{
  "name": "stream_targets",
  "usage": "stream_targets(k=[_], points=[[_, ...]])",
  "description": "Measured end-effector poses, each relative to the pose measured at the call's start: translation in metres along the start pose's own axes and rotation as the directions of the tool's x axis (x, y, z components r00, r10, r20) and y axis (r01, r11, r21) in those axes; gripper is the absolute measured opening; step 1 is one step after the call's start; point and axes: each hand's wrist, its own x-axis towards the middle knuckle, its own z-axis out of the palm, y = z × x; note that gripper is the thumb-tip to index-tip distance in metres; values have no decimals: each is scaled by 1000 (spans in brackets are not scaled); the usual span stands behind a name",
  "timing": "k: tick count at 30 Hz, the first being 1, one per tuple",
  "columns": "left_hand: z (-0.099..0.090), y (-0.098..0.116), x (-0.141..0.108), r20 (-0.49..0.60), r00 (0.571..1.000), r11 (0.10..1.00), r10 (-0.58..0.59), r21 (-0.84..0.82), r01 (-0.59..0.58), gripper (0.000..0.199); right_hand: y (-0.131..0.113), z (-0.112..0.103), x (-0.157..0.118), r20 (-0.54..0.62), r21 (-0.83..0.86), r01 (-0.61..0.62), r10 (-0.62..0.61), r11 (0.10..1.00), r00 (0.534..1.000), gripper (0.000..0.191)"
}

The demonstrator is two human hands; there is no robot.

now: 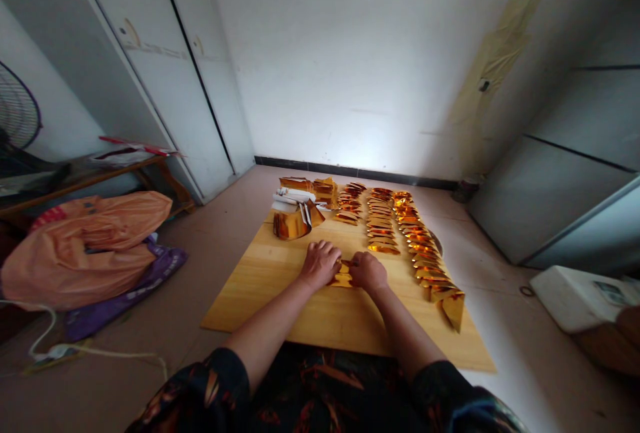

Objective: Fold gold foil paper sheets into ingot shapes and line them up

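Note:
A small piece of gold foil paper [343,277] lies on the wooden board [260,286] between my two hands. My left hand [320,264] has its fingers curled on the paper's left edge. On the right edge, my right hand [369,271] pinches the same paper, fingers bent. Behind my hands sit a curved stack of gold sheets [291,225] and some white paper [295,197]. Rows of folded gold pieces [381,220] run toward the back, and a longer row [424,253] reaches down the board's right side.
Orange cloth [85,246] and a purple bag [125,290] are on the left, near a white cable [125,354]. A white box [580,296] stands on the floor at right. Behind the board is a white wall [350,73], with cabinets [165,60] at left.

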Motion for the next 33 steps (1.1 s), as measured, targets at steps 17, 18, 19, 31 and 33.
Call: stream_targets(k=[17,18,19,31,33], points=[[17,-11,2,15,928,926,372,-74,-370,19,23,0,-39,-73,-8,608,-606,794,792,19],[18,-12,2,8,924,922,382,-67,-380,19,25,0,-42,-68,-29,610,-610,792,789,21],[20,-13,1,-1,922,921,387,-55,-386,19,27,0,-45,-57,-50,613,-615,789,787,24],[19,-27,-9,-30,905,905,425,-16,-426,27,54,-9,-65,58,-146,635,-634,759,771,44],[16,-30,-12,0,909,909,416,-22,-416,32,55,-11,-69,44,-145,631,-632,762,774,42]])
